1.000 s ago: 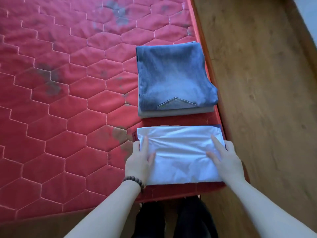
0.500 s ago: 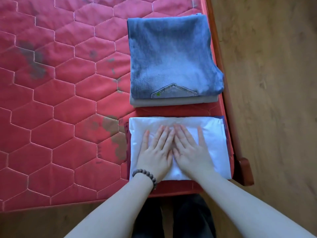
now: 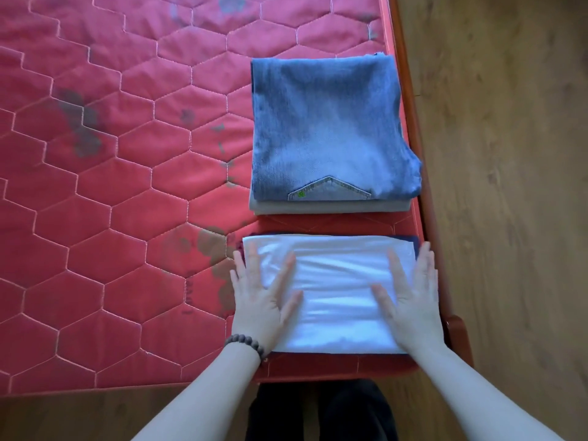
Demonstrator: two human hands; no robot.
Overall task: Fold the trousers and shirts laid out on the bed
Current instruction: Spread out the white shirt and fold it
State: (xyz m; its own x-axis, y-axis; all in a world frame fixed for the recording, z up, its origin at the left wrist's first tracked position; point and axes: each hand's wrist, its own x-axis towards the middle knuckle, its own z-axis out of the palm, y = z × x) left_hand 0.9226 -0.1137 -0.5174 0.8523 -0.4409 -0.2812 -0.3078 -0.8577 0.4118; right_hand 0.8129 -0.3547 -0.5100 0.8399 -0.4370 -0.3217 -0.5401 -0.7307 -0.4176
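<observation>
Both hands, left (image 3: 257, 300) and right (image 3: 413, 300), now apart on one white shirt (image 3: 334, 291).

My left hand (image 3: 259, 300) lies flat, palm down, fingers straight and spread, thumb angled inward. My right hand (image 3: 410, 300) mirrors it, flat with fingers splayed, thumb pointing toward the left one. Both forearms reach forward, bare, wrists straight, hands well apart.

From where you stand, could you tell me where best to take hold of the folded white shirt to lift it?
Probably by its two short ends, one hand from each side. The white shirt lies as a wide flat rectangle, and the left hand and right hand already rest flat near those ends, so fingers could slide underneath.
</observation>
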